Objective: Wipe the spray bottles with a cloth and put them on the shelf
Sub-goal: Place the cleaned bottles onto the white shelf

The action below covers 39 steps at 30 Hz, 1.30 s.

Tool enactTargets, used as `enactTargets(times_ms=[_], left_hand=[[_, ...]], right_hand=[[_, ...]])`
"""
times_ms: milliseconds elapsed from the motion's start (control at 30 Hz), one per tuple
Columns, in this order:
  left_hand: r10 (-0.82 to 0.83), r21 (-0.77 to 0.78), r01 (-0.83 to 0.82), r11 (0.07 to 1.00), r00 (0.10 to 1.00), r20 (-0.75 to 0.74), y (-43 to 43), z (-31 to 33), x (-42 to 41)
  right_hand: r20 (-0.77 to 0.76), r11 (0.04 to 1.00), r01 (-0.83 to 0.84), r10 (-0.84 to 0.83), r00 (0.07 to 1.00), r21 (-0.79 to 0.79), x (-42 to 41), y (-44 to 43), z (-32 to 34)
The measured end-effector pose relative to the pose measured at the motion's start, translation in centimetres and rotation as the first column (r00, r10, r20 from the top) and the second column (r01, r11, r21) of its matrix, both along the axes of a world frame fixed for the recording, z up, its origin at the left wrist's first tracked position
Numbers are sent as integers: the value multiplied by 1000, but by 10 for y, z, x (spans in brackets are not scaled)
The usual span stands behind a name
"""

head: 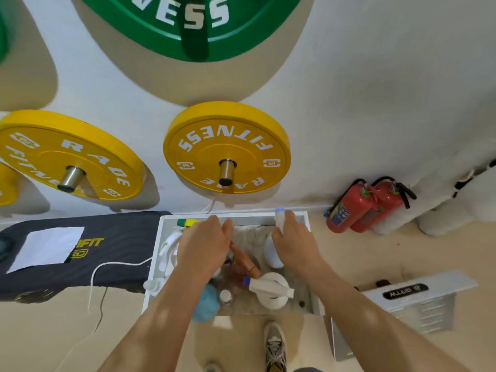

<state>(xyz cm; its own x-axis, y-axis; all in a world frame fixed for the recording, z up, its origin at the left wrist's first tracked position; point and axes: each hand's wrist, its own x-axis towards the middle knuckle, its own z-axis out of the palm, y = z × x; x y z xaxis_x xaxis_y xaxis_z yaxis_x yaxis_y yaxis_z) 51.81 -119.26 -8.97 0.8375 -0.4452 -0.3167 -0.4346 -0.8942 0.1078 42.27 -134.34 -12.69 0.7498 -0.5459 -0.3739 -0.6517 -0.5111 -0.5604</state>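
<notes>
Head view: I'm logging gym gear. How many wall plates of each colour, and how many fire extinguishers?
Yellow round weight plates: 3, one cut by the frame edge
Green round weight plates: 2, one barely in frame
Red metal fire extinguishers: 2
Total: 7

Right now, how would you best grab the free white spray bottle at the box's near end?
Probably from above, by the spray head of the white spray bottle: it seems to stand upright, head uppermost, and the box and clutter crowd its sides.
</notes>
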Motion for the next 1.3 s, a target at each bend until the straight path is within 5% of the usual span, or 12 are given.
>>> enactTargets(times_ms=[233, 433, 1033, 1300], left_hand=[[201, -110, -201, 974, 980, -6, -4, -4, 0], [218, -103, -220, 970, 976, -28, -11, -1, 4], [-7, -299, 8, 954, 1000, 5, -89, 0, -19], [118, -358, -141, 923, 989, -87, -89, -5, -20]], right_hand=[[49, 997, 45, -42, 998, -64, -6, -54, 0], [134, 997, 35, -26, 991, -67, -13, -40, -15], [267, 940, 109, -201, 942, 323, 9, -49, -25], [344, 986, 162, -136, 929, -46, -6, -21, -44]])
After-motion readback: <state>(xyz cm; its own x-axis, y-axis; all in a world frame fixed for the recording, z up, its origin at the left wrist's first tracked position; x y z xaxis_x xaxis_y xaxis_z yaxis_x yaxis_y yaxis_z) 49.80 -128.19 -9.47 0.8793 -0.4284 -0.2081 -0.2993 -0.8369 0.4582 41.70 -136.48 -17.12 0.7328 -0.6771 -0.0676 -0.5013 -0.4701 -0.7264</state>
